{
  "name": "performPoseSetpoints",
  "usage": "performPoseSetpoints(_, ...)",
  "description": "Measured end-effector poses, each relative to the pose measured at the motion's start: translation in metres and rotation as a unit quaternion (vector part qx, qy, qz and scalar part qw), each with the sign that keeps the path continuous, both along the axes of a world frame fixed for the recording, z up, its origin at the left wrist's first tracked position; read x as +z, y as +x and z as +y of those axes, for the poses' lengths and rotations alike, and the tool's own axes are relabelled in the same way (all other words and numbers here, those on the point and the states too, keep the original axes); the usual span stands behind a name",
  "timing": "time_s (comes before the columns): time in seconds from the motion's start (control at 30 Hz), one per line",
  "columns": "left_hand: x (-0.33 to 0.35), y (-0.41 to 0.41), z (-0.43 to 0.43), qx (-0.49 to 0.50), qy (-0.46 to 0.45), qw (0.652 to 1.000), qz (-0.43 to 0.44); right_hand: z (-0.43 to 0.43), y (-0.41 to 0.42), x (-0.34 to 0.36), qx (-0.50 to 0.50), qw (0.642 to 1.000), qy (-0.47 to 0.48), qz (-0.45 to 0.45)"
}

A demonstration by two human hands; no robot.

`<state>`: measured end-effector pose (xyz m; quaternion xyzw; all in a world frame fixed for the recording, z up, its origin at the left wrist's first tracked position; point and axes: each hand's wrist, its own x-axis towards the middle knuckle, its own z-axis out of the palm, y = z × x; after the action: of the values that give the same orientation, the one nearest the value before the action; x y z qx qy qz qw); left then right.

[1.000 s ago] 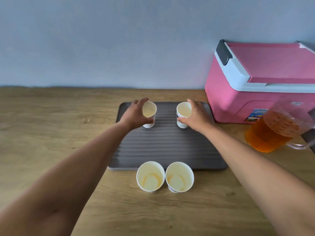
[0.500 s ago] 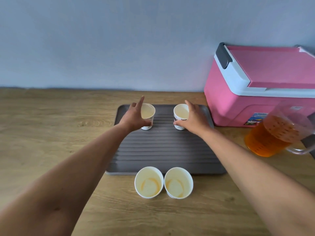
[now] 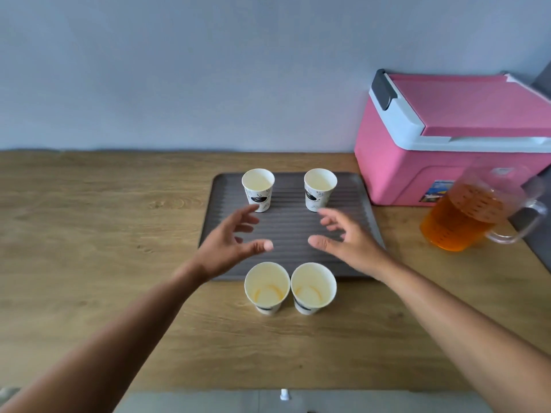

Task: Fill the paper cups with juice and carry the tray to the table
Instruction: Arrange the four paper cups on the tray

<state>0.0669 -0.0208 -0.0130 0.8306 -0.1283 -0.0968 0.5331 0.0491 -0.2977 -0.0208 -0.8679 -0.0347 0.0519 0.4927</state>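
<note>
Two white paper cups stand upright at the back of the grey ribbed tray (image 3: 289, 234): the left back cup (image 3: 258, 189) and the right back cup (image 3: 319, 189). On the wooden counter just in front of the tray stand two more, the left front cup (image 3: 267, 287) and the right front cup (image 3: 313, 287), both with orange residue inside. My left hand (image 3: 231, 245) and my right hand (image 3: 347, 239) hover over the tray's middle, fingers spread, holding nothing. A clear pitcher of orange juice (image 3: 468, 216) stands at the right.
A pink cooler box (image 3: 447, 138) with a white rim sits against the wall behind the pitcher. The wooden counter (image 3: 89, 234) stretches left of the tray. Its front edge runs along the bottom of the view.
Both hands have let go of the two back cups and drawn back toward me over the tray, fingers now spread. The cups stay standing at the tray's back.
</note>
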Motion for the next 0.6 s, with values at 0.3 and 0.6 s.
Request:
performPoseSetpoints(0.3, -0.030, -0.067, 0.002, -0.065, 0.091, 0.994, -0.016, 0.011, -0.080, -0.023, 0.035, 0.997, -0.067, 0.027)
performPoseSetpoints(0.6, -0.046, -0.072, -0.001, -0.017, 0.106, 0.993, -0.055, 0.023, -0.095, -0.044, -0.038, 0.999, -0.021, -0.002)
